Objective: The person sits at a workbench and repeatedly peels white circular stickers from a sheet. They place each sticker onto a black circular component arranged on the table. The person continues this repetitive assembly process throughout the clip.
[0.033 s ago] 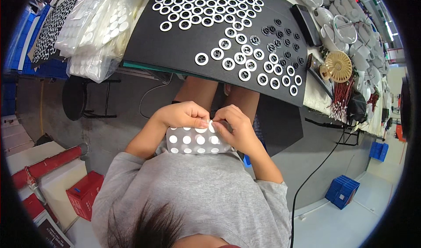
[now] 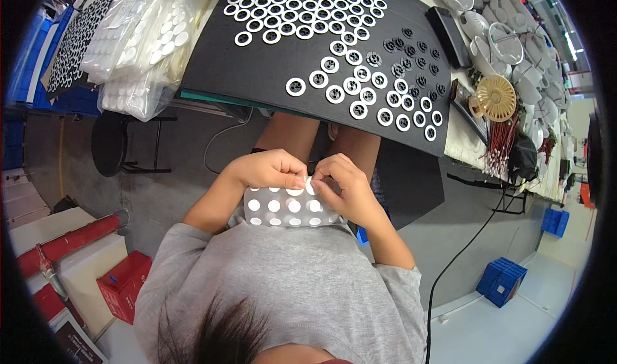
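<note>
Close to my body, a translucent sheet of round white stickers [image 2: 284, 213] is gripped at its top edge by my left hand [image 2: 273, 169], thumb pressed on its front. My right hand [image 2: 345, 182] meets it at the same edge, with thumb and forefinger pinching a white round sticker [image 2: 310, 186] at the upper corner. Whether that sticker is still fixed to the sheet cannot be made out. Beyond my hands, a black board [image 2: 257, 74] on the table carries many black round parts with white rings [image 2: 335, 94]. Several black round parts without rings [image 2: 406, 63] lie at its right.
Clear plastic bags with sheets of white discs [image 2: 138, 49] lie at the table's left. On the right stand a cream fan-shaped part [image 2: 496, 98], red wires [image 2: 500, 142] and a pile of white plastic housings [image 2: 508, 42]. A black stool [image 2: 109, 143] stands below at left.
</note>
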`<state>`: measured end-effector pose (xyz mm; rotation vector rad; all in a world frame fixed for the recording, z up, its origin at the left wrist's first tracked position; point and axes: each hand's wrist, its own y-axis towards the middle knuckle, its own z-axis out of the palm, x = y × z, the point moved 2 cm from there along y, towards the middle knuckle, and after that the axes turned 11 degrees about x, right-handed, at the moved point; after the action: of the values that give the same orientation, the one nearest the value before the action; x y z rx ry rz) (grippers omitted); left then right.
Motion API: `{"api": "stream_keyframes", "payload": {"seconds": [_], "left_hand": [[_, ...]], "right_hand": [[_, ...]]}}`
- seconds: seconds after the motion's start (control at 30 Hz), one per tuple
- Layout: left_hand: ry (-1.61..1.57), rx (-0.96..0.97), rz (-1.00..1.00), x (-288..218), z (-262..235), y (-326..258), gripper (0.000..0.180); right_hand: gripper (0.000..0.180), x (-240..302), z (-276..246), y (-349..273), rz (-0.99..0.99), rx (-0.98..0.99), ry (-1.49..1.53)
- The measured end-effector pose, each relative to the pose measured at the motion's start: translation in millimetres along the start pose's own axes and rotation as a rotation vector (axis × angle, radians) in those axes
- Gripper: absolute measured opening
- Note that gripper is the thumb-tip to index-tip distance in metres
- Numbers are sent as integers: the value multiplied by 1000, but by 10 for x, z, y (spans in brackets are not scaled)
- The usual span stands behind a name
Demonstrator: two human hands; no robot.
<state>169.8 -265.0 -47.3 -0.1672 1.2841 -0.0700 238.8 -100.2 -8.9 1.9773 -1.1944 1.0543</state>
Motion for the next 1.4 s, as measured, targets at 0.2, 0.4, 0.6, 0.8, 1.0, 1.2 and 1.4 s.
{"api": "stream_keyframes", "payload": {"seconds": [0.2, 0.4, 0.6, 0.8, 1.0, 1.2, 1.4], "left_hand": [[42, 1, -11, -21, 14, -18, 21], [103, -38, 24, -88, 27, -16, 22], [62, -70, 35, -76, 49, -1, 21], [43, -111, 95, -68, 42, 9, 21], [7, -115, 76, -28, 34, 9, 21], [25, -117, 59, -30, 24, 24, 21], [3, -167, 62, -6, -5, -10, 22]], "right_hand": [[17, 19, -5, 4, 109, 55, 121], [16, 24, 9, -19, 2, -28, -97], [15, 18, 36, -45, -46, -134, -198], [16, 48, 54, -40, -99, -245, -281], [17, 49, 72, -49, -129, -309, -324], [18, 89, -4, -8, -141, -258, -396], [18, 125, -120, 38, -150, -117, -395]]}}
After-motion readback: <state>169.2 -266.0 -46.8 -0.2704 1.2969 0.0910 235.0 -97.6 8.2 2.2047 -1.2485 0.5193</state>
